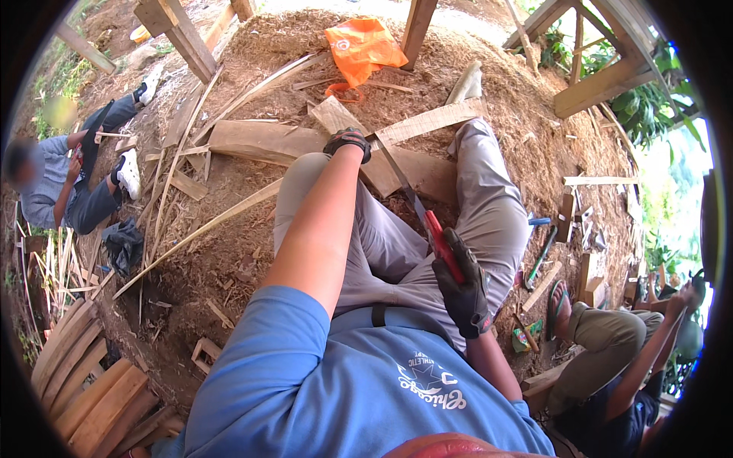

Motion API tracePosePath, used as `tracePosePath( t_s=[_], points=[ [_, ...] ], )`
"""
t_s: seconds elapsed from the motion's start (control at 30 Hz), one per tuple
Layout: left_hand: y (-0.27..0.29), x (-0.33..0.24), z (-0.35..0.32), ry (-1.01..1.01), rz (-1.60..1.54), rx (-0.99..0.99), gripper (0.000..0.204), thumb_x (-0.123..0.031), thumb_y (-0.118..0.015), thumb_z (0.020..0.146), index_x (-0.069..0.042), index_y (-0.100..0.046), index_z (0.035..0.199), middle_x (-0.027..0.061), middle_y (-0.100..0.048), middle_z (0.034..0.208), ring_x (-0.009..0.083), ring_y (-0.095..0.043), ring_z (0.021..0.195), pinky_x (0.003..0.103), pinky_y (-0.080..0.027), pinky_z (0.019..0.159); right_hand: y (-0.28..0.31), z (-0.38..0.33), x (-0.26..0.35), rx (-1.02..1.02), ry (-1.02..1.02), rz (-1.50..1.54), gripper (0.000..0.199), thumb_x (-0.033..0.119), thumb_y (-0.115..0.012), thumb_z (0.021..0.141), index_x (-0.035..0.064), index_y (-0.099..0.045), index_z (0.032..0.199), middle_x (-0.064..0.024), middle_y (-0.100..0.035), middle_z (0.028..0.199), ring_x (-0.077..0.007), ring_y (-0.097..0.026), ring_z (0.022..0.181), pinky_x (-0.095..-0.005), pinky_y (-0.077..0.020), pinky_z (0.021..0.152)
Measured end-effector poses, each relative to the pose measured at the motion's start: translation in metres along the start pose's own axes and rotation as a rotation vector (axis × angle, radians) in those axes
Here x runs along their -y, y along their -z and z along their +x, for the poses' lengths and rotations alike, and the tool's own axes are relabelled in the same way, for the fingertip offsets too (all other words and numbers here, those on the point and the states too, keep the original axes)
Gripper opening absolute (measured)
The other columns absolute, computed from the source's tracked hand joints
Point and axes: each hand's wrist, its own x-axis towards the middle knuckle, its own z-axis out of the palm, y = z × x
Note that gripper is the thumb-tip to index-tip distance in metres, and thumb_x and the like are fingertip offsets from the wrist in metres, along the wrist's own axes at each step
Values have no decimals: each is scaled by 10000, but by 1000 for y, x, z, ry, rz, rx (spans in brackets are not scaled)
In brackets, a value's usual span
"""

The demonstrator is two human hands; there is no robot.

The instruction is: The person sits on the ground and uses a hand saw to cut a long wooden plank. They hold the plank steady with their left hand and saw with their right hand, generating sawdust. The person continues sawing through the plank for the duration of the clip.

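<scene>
Saw (427, 225), red-handled, lay clenched in gloved right hand (460, 286), blade reaching up to plank (427, 120); gloved left hand (347, 143) pressed closed on the plank's end beside the blade; risk judged: slipping teeth catching those fingers or knee.

Crumpled orange plastic bag (363, 47) on sawdust

Saw blade (401, 179) end behind plank (424, 122)

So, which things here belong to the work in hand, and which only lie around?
In use:
- red-handled saw in the gloved right hand
- pale wooden plank under the gloved left hand

Lying about:
- orange plastic bag
- blue-handled tool
- stacked curved wooden slats
- long thin wooden strip
</scene>
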Motion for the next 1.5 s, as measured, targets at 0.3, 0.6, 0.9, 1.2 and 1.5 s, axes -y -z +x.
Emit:
tracePosePath(
  t_s=[0.3,0.6,0.9,1.2,1.5],
  points=[
    [6,-2,-12,-9,-19,9,551,-315,-800,891,-163,-751,1419,114,-667,1558,338,-639,1439,475,-534,1175,12,46,41,-48,76,-25,474,147,-705,1042,17,-651,1495,-240,-767,1316,-360,-758,1219,-420,-571,1032],
    [-2,-1,-1,-1,-3,-6,538,-340,-772,907,-198,-747,1426,106,-662,1567,319,-639,1442,469,-530,1176,19,64,59,-49,16,2,439,115,-686,1043,-2,-679,1467,-239,-785,1257,-250,-773,1088,-370,-585,967],
    [1,-1,-1,-9,-4,19,524,-340,-764,917,-195,-749,1420,90,-666,1565,322,-638,1443,482,-530,1175,11,64,47,-89,64,-51,445,133,-699,1034,23,-688,1466,-220,-796,1234,-254,-777,1066,-361,-584,959],
    [-8,-8,8,-6,17,19,505,-301,-745,937,-191,-741,1430,86,-662,1571,355,-626,1453,520,-529,1167,0,83,52,-79,-34,-6,446,140,-688,1034,53,-698,1471,-205,-799,1208,-232,-769,986,-366,-590,890],
    [-12,-3,16,0,20,-12,501,-285,-739,937,-179,-740,1426,83,-679,1550,322,-644,1436,503,-541,1156,-5,92,23,-107,78,-60,431,140,-681,1044,54,-710,1466,-171,-805,1189,-170,-748,943,-349,-593,854]
  ],
)
